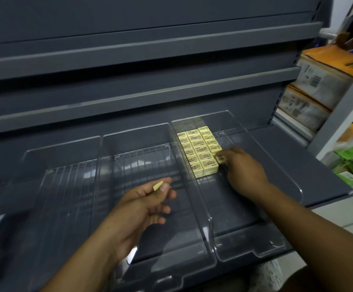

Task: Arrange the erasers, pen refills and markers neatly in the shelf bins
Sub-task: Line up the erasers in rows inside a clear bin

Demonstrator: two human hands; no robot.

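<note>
Nearest, with left hand [148,200], pinching a spare yellow eraser [158,185] between thumb and forefinger, over the middle clear bin [141,165]. Farther in, with right hand [244,167], nipping a second eraser [220,159] at the right edge of the packed eraser block [198,151] inside the right-hand bin [230,209]. Probable trouble: pressing too hard and skewing the tidy rows, wedging the piece in crooked, or losing the spare from that light left pinch into the wrong bin.

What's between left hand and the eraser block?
Head view: only the clear bin walls separate the left hand from the eraser block; no other object.
</note>
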